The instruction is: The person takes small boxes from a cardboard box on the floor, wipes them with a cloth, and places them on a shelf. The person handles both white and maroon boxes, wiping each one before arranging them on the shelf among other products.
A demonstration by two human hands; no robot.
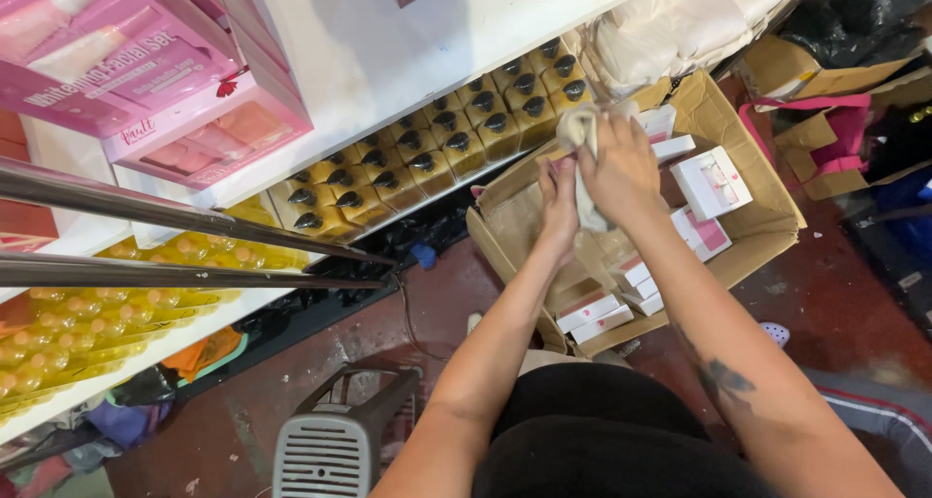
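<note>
A big brown cardboard box (748,231) sits open on the red floor (835,294). It is the thing to look from.

Inside the box lie small white boxes with pink patches (711,182). Some lie flat near the far side of the box, and more are stacked at its near corner (594,315). Each one is a flat little rectangle.

Just left of the box, a white shelf (388,51) holds rows of square yellow bottles with black caps (456,139). They stand close together, side by side. Further left of the box, lower down, are many clear yellow bottles (87,314) packed tight. Far to the upper left of the box are big pink boxes with see-through windows (146,81). They are wide and flat, and they have white writing on them.

Right of the box is more torn brown cardboard with a pink bag (840,134) on it. Behind the box lies a pile of cream cloth bags (689,17). In front of the box, to the left, stands a grey plastic stool (330,445).

Both hands are over the box. The right hand (621,168) is curled tight around a cream cloth (580,129). The cloth is soft and crumpled, and it sticks up from the top of the fist and hangs down below it. The left hand (558,202) has its fingers bent, pinching the hanging part of the same cloth. The cloth is up in the air above the left part of the box, next to the black-capped bottles.
</note>
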